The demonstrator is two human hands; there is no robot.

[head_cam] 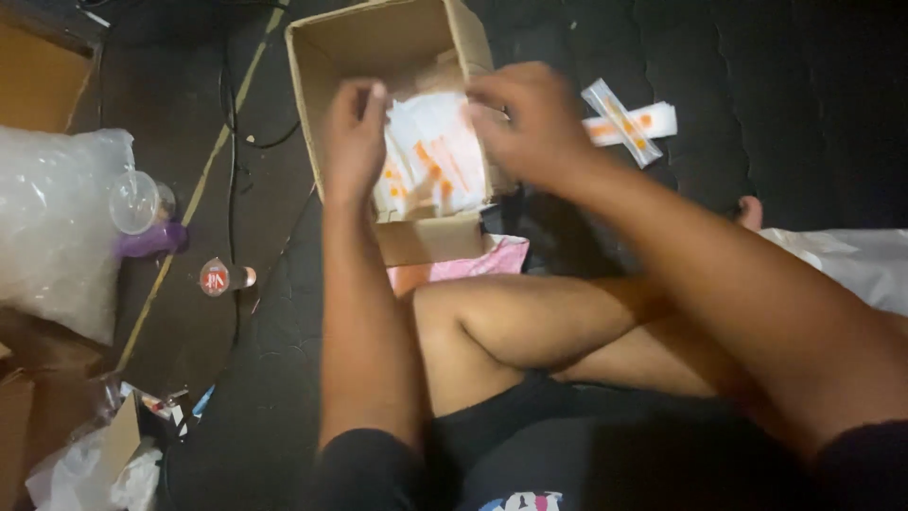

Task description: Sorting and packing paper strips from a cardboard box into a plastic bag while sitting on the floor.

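Sitting cross-legged on the dark floor (776, 85), you have the open brown cardboard box (326, 47) straight ahead of your knees, its long axis running away from you and tilted slightly to the left.

Position: the stack of white sachets with orange markings (430, 156) lies in the near half of the box, directly between your two hands. Its long axis follows the box's, near end toward your legs. Neither arm has a clear advantage in reach; both are already at the stack.

Left hand (355, 137): fingers curled and pressed together, thumb up, gripping the left edge of the stack at its far corner.

Right hand (530, 118): fingers bent down over the stack's upper right edge, pinching the top sachets. How many layers it has caught you cannot tell from this view; motion blur smears the fingertips.

Surroundings:
- Two more sachets, one clear and one white with orange print (629, 121), lie crossed on the floor just right of the box, near your right wrist.
- A pink sheet (492, 260) pokes out from under the box's near flap.
- A clear plastic bag (57, 227) sits well apart at the left, with a clear cup on a purple base (142, 213) beside it.
- A small bottle with a red label (219, 277) lies on the floor between bag and box.
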